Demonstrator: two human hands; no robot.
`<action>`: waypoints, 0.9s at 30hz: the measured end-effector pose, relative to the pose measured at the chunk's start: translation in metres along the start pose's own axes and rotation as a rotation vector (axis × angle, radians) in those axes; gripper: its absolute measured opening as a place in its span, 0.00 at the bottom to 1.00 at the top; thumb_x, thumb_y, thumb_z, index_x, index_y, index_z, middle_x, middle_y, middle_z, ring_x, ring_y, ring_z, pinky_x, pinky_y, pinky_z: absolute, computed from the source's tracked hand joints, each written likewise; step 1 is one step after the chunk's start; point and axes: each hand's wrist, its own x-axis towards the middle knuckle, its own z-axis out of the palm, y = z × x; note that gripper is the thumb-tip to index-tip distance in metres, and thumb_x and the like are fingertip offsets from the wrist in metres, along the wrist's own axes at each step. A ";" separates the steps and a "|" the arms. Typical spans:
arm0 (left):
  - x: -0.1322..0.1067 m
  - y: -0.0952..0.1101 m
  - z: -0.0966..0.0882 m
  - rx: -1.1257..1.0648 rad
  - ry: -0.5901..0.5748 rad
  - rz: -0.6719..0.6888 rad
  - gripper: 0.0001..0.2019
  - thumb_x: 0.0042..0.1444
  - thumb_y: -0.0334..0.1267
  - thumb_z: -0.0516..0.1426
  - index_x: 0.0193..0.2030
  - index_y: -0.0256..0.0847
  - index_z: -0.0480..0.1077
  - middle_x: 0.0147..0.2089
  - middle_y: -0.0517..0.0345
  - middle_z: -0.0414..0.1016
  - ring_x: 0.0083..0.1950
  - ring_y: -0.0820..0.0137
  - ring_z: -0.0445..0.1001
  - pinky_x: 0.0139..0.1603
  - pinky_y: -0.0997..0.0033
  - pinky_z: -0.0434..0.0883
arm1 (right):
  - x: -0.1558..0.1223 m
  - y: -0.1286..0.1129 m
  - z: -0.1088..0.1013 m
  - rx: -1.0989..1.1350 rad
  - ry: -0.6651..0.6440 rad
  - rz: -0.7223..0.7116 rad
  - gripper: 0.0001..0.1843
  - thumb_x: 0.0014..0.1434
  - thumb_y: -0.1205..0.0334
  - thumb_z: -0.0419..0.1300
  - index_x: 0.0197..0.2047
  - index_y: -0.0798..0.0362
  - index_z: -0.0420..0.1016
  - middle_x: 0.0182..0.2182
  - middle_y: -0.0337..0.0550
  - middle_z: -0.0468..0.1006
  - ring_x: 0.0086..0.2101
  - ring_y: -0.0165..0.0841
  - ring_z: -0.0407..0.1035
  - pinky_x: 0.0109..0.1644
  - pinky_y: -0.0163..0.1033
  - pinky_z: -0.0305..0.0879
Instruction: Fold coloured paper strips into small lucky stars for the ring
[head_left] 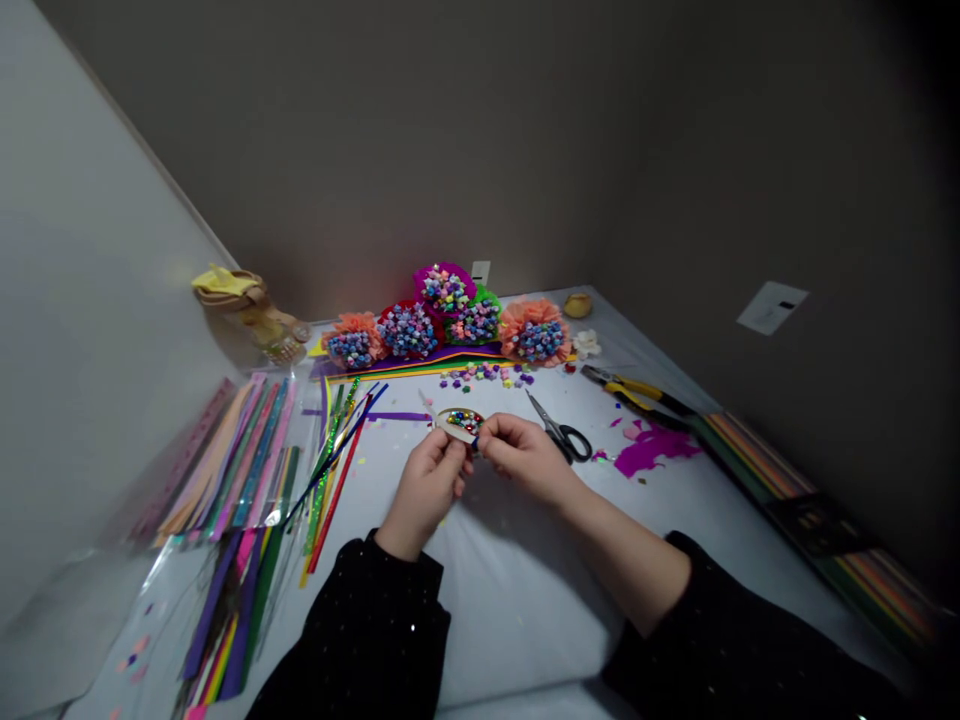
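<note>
My left hand [426, 482] is closed, thumb and fingers pinching a narrow pale paper strip [456, 431]. One end of the strip slants up to the left past my fingers. My right hand [526, 456] pinches at the strip's other end, where a small dark blue bit shows by the fingertips. Just beyond my hands lies a small round dish [442, 412] of shiny coloured pieces, partly hidden. Scissors [561, 432] with black handles lie to the right of my right hand. Small folded paper stars [487, 373] are scattered behind the dish.
Crepe-paper bouquets of stars [444, 290] stand along the back. On the left lie coloured paper strips [345, 470] and plastic-bagged strips [255, 440]. Yellow-handled pliers [637, 392], magenta scraps [651, 450] and a long pack of coloured paper [757, 460] lie right, beside the wall.
</note>
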 end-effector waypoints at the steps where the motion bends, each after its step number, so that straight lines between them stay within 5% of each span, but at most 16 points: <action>1: 0.000 0.000 0.000 -0.028 -0.006 -0.015 0.13 0.52 0.47 0.57 0.34 0.37 0.66 0.22 0.65 0.65 0.17 0.81 0.59 0.17 0.80 0.54 | 0.000 0.000 0.000 -0.002 -0.007 -0.003 0.09 0.50 0.58 0.56 0.24 0.53 0.63 0.18 0.32 0.62 0.21 0.24 0.55 0.28 0.32 0.54; 13: 0.001 0.013 -0.007 0.221 -0.084 0.006 0.14 0.53 0.47 0.55 0.28 0.37 0.64 0.19 0.67 0.62 0.16 0.81 0.58 0.18 0.80 0.56 | 0.001 0.002 -0.001 -0.076 -0.016 0.038 0.10 0.47 0.57 0.58 0.24 0.55 0.65 0.17 0.32 0.61 0.21 0.24 0.54 0.25 0.31 0.51; 19: 0.001 0.015 -0.010 0.401 0.037 0.154 0.09 0.54 0.41 0.54 0.27 0.38 0.64 0.18 0.68 0.59 0.19 0.78 0.57 0.21 0.79 0.57 | 0.002 0.008 -0.002 0.035 -0.078 0.103 0.15 0.50 0.50 0.58 0.28 0.56 0.68 0.18 0.32 0.62 0.20 0.23 0.54 0.24 0.31 0.50; 23: 0.001 0.011 -0.010 0.467 0.094 0.203 0.08 0.55 0.39 0.53 0.29 0.38 0.66 0.21 0.66 0.62 0.21 0.78 0.59 0.22 0.79 0.58 | 0.004 0.009 -0.001 -0.060 -0.051 0.066 0.12 0.47 0.55 0.60 0.26 0.56 0.69 0.20 0.34 0.65 0.22 0.25 0.55 0.27 0.32 0.51; 27: 0.002 0.008 -0.012 0.417 0.025 0.214 0.10 0.56 0.40 0.53 0.39 0.38 0.70 0.31 0.58 0.70 0.24 0.76 0.64 0.22 0.79 0.62 | 0.003 0.008 -0.001 0.012 -0.049 0.061 0.10 0.48 0.56 0.58 0.24 0.54 0.65 0.18 0.33 0.61 0.21 0.25 0.53 0.26 0.32 0.49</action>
